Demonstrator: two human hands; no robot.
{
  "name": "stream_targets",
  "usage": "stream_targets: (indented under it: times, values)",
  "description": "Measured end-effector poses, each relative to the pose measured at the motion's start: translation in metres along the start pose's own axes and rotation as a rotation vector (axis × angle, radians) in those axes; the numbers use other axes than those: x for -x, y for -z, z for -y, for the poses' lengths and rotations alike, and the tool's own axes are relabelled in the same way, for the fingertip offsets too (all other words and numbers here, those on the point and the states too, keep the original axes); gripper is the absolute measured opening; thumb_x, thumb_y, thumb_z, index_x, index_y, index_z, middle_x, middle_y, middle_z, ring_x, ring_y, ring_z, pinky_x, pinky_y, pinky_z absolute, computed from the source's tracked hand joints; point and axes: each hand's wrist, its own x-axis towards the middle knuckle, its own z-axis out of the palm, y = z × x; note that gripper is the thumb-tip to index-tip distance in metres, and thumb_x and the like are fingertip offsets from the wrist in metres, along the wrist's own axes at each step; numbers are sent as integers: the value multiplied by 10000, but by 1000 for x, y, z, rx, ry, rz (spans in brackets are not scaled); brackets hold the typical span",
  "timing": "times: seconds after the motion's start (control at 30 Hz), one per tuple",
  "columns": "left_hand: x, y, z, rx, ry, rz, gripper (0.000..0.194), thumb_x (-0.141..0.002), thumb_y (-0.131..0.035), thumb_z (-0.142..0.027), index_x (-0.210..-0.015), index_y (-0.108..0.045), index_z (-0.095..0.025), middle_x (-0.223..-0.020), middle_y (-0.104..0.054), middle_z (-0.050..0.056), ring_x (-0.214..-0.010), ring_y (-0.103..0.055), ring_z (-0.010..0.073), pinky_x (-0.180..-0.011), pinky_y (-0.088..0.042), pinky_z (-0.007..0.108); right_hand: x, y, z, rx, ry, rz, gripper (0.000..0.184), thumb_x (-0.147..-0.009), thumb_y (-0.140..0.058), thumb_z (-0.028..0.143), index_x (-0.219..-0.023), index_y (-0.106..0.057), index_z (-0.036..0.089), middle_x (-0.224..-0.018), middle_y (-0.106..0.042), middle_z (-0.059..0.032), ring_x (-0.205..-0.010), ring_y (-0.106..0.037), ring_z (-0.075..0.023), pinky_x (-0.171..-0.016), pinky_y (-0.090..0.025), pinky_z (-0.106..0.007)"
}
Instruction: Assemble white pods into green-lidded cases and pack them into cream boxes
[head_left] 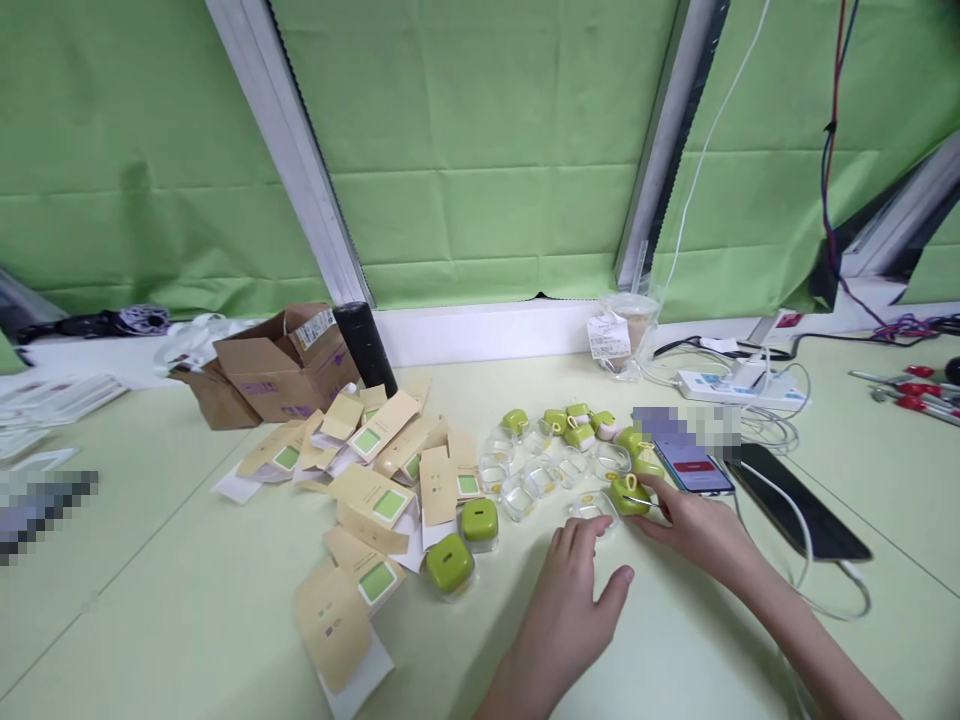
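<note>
While the left side of the tabletop (180, 560) carries an opened cardboard box (277, 370) and a loose heap of tan paper sleeves (367, 488), two boxy green-topped cases (480, 520) sit just right of the heap, near the left forearm, where a careless sweep could probably knock them askew. Next come the clear plastic shells (525, 490), crowded together; being light, they would likely skid if nudged. The left hand (570, 585) is spread loosely, thumb well apart from the other fingers, gripping nothing that shows, its fingertips just beside the nearest clear shell (592, 510), which a slight push might shift. Right of that shell lies the green case (628, 497) with a pale loop on top, beneath the right hand (697, 530). There the fingers are pinched nearly together on a slim metal tool (641, 501) that reaches across the case; if it slipped, it could scratch the green surface or jerk the loop. Farther right, a phone (697, 470) lies near the knuckles, and a white cable (808, 548) curves beside the right forearm, so an arm drawn back might snag it.
</note>
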Motion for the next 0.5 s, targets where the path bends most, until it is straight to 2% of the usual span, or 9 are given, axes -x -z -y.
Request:
stream_targets:
  times: [0.07, 0.17, 0.23, 0.3, 0.4, 0.5]
  values:
    - [1, -3, 3, 46, 10, -23, 377, -821, -567, -304, -1194, -566, -242, -1157, -586, 103, -1002, -524, 266, -908, -380, 385, 5, 5, -4, -52, -33, -3, 407, -797, -532, 478, -1087, -571, 195, -498, -551, 39, -416, -556, -178, -413, -300, -229]
    - [1, -8, 7, 171, 70, -91, 429, -828, -572, -354, -1232, -529, -219, -1161, -582, 117, -979, -546, 245, -893, -402, 376, 16, 24, 2, -261, -39, 30, 439, -768, -582, 521, -1056, -580, 189, -544, -502, 46, -443, -481, -135, -453, -351, -233]
    - [-2, -11, 7, 357, 140, -81, 534, -772, -652, -364, -1255, -505, -190, -1091, -609, 120, -925, -580, 235, -857, -431, 370, 22, 37, 16, -436, 37, 141, 387, -783, -596, 475, -1045, -606, 191, -569, -488, 39, -484, -445, -124, -472, -356, -231]
    - [-4, -10, 5, 604, 216, -33, 553, -711, -723, -331, -1205, -541, -161, -984, -636, 97, -859, -606, 217, -803, -458, 344, 24, 45, 34, -590, 103, 272, 362, -799, -605, 412, -1082, -612, 187, -594, -490, 35, -514, -441, -121, -475, -357, -222]
    - [-4, -2, 0, 955, 305, -48, 316, -729, -708, -309, -990, -632, -148, -882, -646, 65, -849, -621, 200, -791, -472, 320, 24, 49, 59, -745, 130, 277, 445, -863, -538, 385, -1264, -482, 199, -692, -536, 16, -601, -521, -141, -537, -432, -227]
    - [-1, 8, 0, 1205, 375, -176, 216, -784, -643, -341, -886, -617, -152, -879, -654, 58, -861, -637, 181, -839, -472, 312, 26, 44, 73, -776, 177, 230, 298, -945, -388, 371, -1188, -501, 239, -906, -628, -49, -802, -613, -177, -688, -498, -266]
